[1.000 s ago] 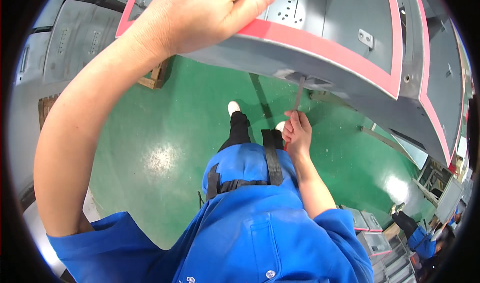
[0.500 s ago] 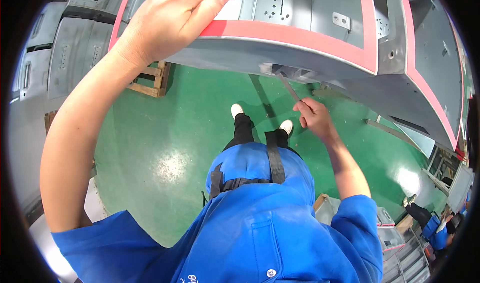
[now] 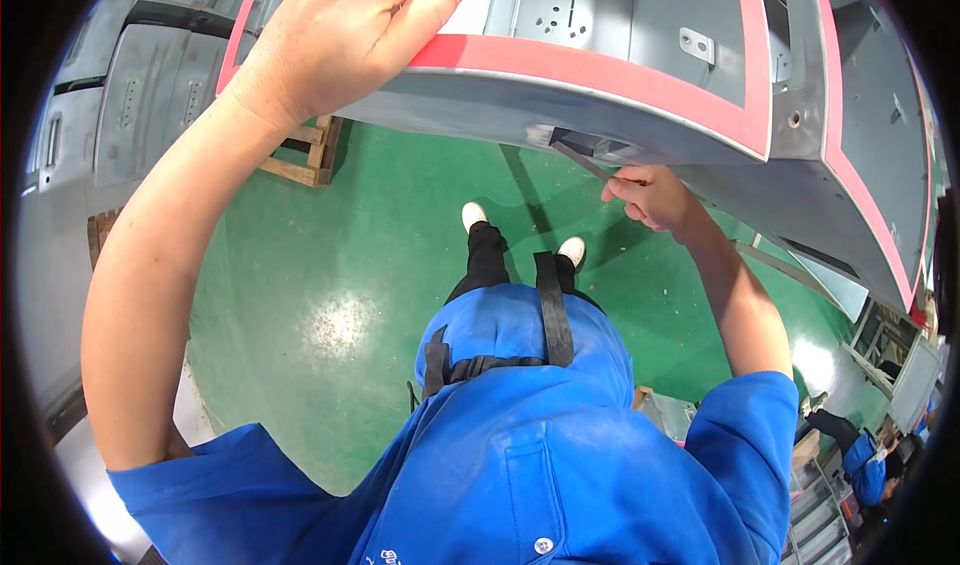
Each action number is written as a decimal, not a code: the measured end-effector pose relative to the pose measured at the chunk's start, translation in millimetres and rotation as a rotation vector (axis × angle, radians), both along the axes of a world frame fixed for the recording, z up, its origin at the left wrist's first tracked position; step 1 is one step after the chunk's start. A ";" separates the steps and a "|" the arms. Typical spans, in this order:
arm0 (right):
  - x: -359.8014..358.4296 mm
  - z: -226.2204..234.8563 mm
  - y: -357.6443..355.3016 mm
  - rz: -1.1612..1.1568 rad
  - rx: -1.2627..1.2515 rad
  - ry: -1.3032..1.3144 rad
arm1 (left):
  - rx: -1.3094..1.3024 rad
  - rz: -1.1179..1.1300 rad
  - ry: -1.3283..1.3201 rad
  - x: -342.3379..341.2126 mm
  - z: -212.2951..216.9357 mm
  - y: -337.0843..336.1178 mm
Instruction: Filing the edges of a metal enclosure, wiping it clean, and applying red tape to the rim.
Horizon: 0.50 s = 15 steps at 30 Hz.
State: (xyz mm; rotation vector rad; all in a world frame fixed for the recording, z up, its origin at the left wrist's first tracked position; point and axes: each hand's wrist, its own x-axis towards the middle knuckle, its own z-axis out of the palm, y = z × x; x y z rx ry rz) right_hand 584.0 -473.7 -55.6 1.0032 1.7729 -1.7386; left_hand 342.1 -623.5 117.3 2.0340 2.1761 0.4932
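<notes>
The cabinet (image 3: 470,105), grey metal, spanned the top and upper right of the frame, flat pink borders (image 3: 600,73) running along its edges. A dark opening (image 3: 600,146) cut its near wall, right of the frame's upper centre. The tool (image 3: 582,161), thin, flat and grey, slanted down rightward, its upper tip at the opening's left side.

A blue shirt (image 3: 440,465) (short-sleeved) tops black trousers (image 3: 487,255) and white shoes (image 3: 473,215).

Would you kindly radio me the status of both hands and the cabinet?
Left hand over pink edge of gray cabinet. Right hand holding thin flat tool at cabinet opening. Wooden pallet on floor, apart from both hands.
</notes>
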 end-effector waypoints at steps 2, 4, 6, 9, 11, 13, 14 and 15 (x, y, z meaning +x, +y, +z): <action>4.7 2.2 3.5 0.019 -0.010 -0.018 | 0.029 -0.003 -0.030 1.1 -3.0 -0.3; 2.1 1.5 4.4 0.035 -0.012 -0.019 | 0.049 -0.004 -0.037 -1.0 -4.7 -0.9; 0.1 0.6 2.3 0.039 -0.003 -0.012 | 0.062 -0.013 -0.030 -2.0 -5.6 -0.2; 5.3 -8.0 -2.3 0.054 0.077 0.062 | 0.033 0.001 -0.022 -0.6 -3.5 -0.9; 7.1 -0.6 3.3 0.073 0.104 0.015 | 0.042 0.006 -0.037 1.0 -3.6 1.0; 5.3 -0.8 2.6 0.072 0.105 0.002 | 0.047 0.008 -0.039 0.2 -5.6 0.4; 1.3 -2.5 -0.6 0.059 0.098 0.016 | 0.053 0.005 -0.031 -2.0 -5.9 -0.9; -0.8 -3.0 -2.2 0.046 0.091 0.030 | 0.059 0.003 -0.022 -3.0 -5.6 -1.5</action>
